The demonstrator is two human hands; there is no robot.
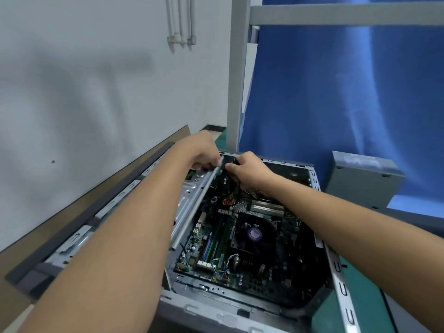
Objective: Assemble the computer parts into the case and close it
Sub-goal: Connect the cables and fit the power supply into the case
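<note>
Green worktop (329,316) carries one open computer case (341,280) holding one motherboard (192,246) and one cooler fan (254,234). At the case's far end, the left hand (204,152) curls its fingers over the metal bar (192,212) and the right hand (249,169) pinches black cables (236,188). One side panel (72,239) lies left of the case, and one grey box (365,181) stands beyond its far right corner

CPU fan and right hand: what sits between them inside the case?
Head view: a silver finned block and dark cables lie between the CPU fan and the right hand.
</note>
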